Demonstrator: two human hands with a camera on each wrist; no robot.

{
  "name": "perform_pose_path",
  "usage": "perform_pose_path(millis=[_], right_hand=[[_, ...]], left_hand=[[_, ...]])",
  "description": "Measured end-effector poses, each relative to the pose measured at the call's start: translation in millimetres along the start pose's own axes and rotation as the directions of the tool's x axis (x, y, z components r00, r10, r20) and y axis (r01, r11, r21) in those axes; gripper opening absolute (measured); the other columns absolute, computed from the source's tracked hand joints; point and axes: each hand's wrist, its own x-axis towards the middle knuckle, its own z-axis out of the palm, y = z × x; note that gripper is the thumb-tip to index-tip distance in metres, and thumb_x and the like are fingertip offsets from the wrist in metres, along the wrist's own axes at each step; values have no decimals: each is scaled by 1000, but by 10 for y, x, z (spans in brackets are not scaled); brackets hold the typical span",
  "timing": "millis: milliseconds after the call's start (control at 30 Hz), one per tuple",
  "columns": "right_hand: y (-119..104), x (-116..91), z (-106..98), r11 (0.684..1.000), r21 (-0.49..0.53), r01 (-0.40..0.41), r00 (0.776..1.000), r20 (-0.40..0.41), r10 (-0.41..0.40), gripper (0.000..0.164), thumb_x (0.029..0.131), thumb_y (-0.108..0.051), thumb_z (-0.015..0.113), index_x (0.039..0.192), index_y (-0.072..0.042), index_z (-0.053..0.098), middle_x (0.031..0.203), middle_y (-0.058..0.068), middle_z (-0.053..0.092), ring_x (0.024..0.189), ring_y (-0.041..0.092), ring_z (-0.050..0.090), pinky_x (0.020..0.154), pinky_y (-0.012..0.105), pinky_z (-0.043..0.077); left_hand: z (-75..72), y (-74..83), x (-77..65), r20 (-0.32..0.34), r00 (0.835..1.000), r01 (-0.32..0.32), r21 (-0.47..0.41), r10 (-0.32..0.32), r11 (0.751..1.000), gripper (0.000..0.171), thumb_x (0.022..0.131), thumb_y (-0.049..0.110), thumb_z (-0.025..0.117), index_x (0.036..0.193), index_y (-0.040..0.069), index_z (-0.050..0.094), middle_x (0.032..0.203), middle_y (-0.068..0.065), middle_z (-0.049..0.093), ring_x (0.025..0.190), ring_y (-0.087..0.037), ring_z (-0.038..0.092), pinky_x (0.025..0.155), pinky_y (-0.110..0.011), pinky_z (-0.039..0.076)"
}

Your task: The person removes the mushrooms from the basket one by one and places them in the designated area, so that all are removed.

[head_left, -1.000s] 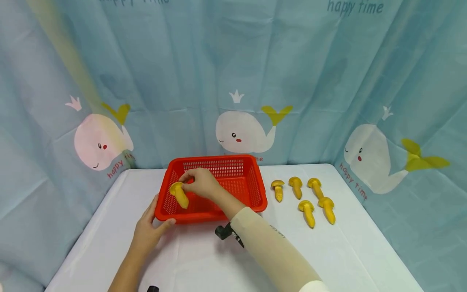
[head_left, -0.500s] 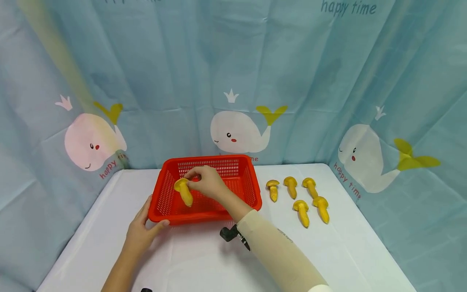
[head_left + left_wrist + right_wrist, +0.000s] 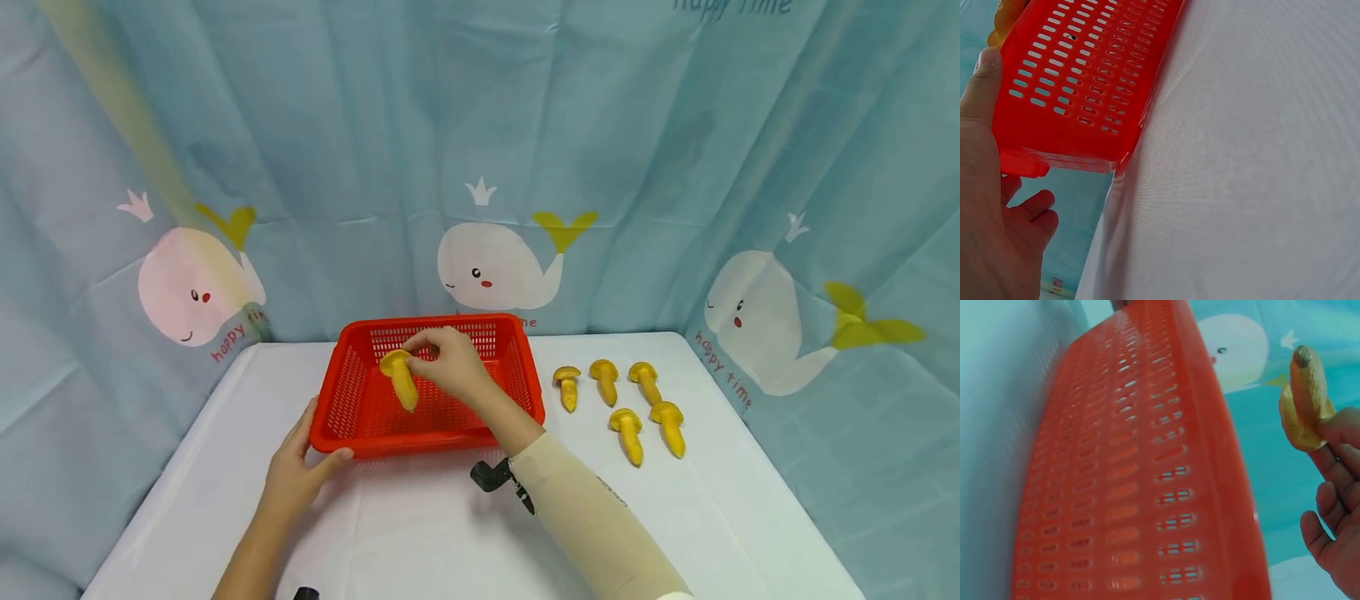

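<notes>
Over the left half of the red plastic basket, my right hand pinches a yellow mushroom by its cap, stem pointing down. In the right wrist view the thumb and fingertips press on the cap of the mushroom, beyond the basket's perforated wall. My left hand grips the basket's near left corner. The left wrist view shows the thumb of the left hand at the rim of the basket, with the other fingers bent below it.
Several yellow mushrooms lie on the white table right of the basket, among them one mushroom nearest it and another mushroom closer to the front. A blue whale-print curtain stands behind the table and along both sides.
My right hand has moved to the right and slightly up, carrying the mushroom from the basket's left side towards its middle. The left hand keeps its hold on the corner.
</notes>
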Motion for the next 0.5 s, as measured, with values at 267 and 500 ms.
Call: perform_pose_path(millis=[267, 500], right_hand=[[-5, -151, -179, 1000, 11, 2, 999, -35, -1, 12, 91, -25, 79, 103, -27, 78, 98, -11, 67, 89, 19, 55, 68, 27, 50], [17, -279, -302, 999, 32, -3, 998, -67, 5, 13, 91, -23, 78, 104, -25, 77, 101, -11, 67, 98, 20, 60, 77, 27, 57]], left_hand=[[13, 35, -22, 4, 1000, 9, -4, -9, 1000, 104, 86, 35, 83, 164, 40, 13, 168, -7, 29, 151, -39, 32, 108, -69, 40], [0, 7, -16, -2, 1000, -3, 0, 3, 1000, 105, 85, 34, 84, 163, 44, 14, 168, -5, 30, 151, -38, 33, 108, -69, 40]])
